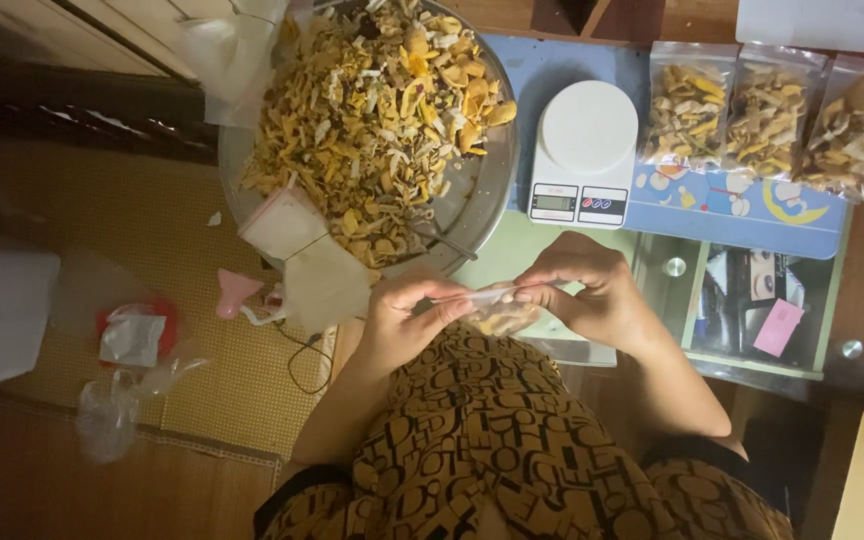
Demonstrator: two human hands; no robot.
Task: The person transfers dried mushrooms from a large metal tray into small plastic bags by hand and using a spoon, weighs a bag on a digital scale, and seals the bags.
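Observation:
My left hand (407, 318) and my right hand (592, 290) pinch the top edge of a small clear plastic bag (500, 312) filled with dried yellow-brown pieces, held just above my lap. Each hand grips one side of the bag's mouth. Beyond the hands a big round metal tray (487, 190) carries a heap of the same dried mix (372, 110), with a spoon lying at its near rim. A white kitchen scale (584, 150) stands right of the tray.
Three filled clear bags (767, 115) lie in a row on a blue mat at the far right. Empty clear bags (302, 245) rest by the tray's left rim. A pink object and crumpled plastic (132, 335) lie on the woven floor mat at left.

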